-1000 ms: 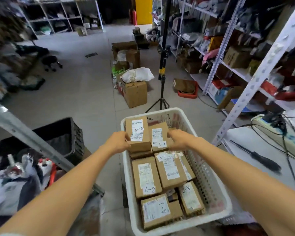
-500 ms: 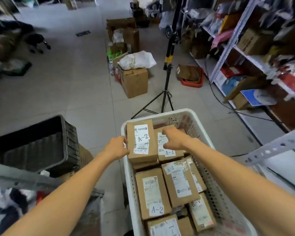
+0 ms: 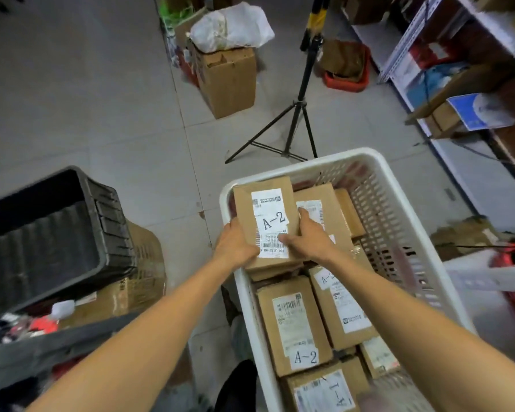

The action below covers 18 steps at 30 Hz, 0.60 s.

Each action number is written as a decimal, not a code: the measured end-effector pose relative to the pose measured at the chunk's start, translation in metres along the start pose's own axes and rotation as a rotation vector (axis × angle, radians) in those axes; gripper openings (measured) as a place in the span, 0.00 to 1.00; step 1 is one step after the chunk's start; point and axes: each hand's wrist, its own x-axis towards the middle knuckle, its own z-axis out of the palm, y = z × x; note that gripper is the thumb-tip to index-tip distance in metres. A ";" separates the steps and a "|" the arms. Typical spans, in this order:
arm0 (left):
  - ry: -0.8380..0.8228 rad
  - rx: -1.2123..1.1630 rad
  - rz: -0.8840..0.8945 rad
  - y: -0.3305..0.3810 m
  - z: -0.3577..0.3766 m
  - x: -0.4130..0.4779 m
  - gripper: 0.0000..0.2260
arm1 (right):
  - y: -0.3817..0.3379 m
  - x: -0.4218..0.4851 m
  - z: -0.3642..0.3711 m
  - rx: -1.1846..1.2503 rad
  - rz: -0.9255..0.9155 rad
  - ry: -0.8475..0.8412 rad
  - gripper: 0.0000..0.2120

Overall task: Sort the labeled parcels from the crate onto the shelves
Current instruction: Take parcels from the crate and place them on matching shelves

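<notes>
Both hands are clamped on one parcel (image 3: pixel 266 224) marked A-2, the left hand (image 3: pixel 235 245) at its near-left edge and the right hand (image 3: pixel 306 236) at its right, over the far-left corner of the white crate (image 3: pixel 405 233). Its long axis is pointed away from the person, and the shelves (image 3: pixel 446 55) are seen well apart to the right, so a swing rightward is likely called for.

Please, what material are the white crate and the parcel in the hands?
White crate: apparently molded plastic, with smooth rim and perforated lattice walls. Parcel: brown cardboard, matte, with creased edges and a white paper label marked A-2.
</notes>
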 end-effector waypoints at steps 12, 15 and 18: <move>-0.227 -0.332 0.010 0.008 0.063 -0.007 0.42 | 0.081 -0.048 -0.012 0.400 0.181 0.185 0.41; -0.261 -0.410 0.023 0.007 0.077 -0.016 0.50 | 0.092 -0.053 -0.006 0.479 0.130 0.142 0.46; -0.225 -0.422 -0.045 0.006 0.083 -0.026 0.53 | 0.094 -0.057 0.002 0.600 0.084 0.106 0.47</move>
